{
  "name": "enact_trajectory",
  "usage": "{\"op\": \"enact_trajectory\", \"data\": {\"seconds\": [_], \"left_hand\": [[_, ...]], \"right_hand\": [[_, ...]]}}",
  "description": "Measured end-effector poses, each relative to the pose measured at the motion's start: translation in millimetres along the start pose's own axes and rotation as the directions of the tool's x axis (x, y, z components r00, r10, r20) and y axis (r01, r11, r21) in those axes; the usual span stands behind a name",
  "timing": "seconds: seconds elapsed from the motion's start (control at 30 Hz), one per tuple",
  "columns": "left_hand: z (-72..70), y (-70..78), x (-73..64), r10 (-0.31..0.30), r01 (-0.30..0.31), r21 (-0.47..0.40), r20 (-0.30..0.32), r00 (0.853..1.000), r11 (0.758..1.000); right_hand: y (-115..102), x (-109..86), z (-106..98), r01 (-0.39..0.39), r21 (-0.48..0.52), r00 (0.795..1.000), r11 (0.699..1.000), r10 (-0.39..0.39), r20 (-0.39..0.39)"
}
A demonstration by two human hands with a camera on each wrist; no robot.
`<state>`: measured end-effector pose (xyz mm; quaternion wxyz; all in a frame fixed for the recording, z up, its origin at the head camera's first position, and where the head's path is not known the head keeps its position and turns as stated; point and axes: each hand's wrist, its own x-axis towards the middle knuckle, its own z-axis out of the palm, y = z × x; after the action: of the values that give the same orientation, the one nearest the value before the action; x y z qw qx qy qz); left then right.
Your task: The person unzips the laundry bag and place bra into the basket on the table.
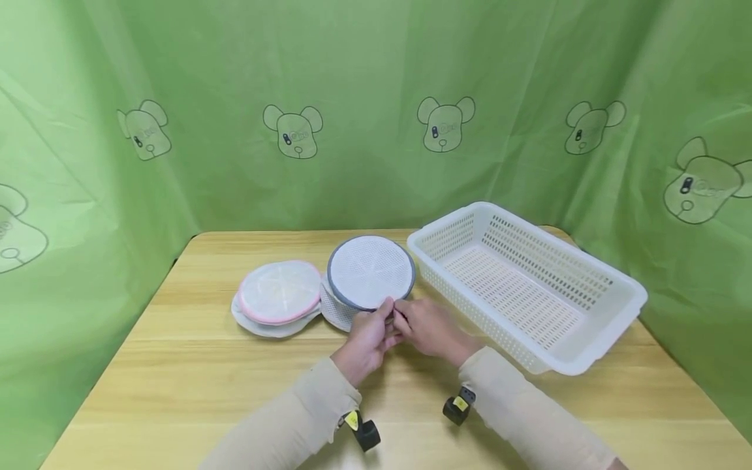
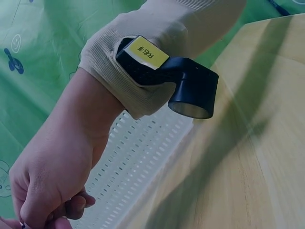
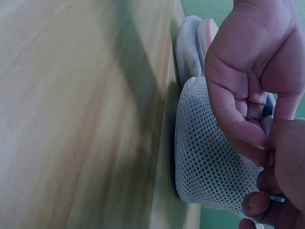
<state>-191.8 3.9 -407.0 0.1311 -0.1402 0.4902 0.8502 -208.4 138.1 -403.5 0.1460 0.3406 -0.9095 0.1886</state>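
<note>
A round white mesh laundry bag with a grey rim [image 1: 371,269] lies on top of a grey-white mesh piece [image 1: 336,312] on the table. At the bag's near edge, my left hand [image 1: 365,339] pinches the rim between thumb and fingers. My right hand [image 1: 433,328] meets it there, its curled fingers gripping the same edge; the right wrist view shows a small shiny bit [image 3: 276,198] by these fingers. Exactly what the fingertips hold is mostly hidden. Honeycomb mesh [image 3: 209,148] of the bags bulges beside the hands.
A pink-rimmed mesh laundry bag [image 1: 282,292] rests on another pale bag [image 1: 276,329] to the left. On the right stands a white perforated plastic basket [image 1: 482,307], with nothing seen inside. Green curtains [image 1: 364,176] printed with bear heads surround the wooden table [image 1: 194,385].
</note>
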Motion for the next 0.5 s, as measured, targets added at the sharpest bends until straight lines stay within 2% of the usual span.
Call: {"op": "enact_trajectory", "data": {"seconds": [0.17, 0.3, 0.5], "left_hand": [[-0.6, 0.3, -0.2, -0.008, 0.008, 0.004, -0.039, 0.999, 1.0], [-0.1, 1.6, -0.5, -0.021, 0.022, 0.025, -0.064, 0.998, 0.999], [-1.9, 1.4, -0.9, -0.034, 0.037, 0.032, -0.073, 0.997, 0.999]], "right_hand": [[4, -0.1, 0, -0.049, 0.0, 0.999, 0.999, 0.049, 0.012], [12, -2.3, -4, -0.116, -0.018, 0.993, 0.993, 0.117, 0.027], [15, -4.9, -6, -0.134, -0.009, 0.99, 0.991, 0.134, 0.047]]}}
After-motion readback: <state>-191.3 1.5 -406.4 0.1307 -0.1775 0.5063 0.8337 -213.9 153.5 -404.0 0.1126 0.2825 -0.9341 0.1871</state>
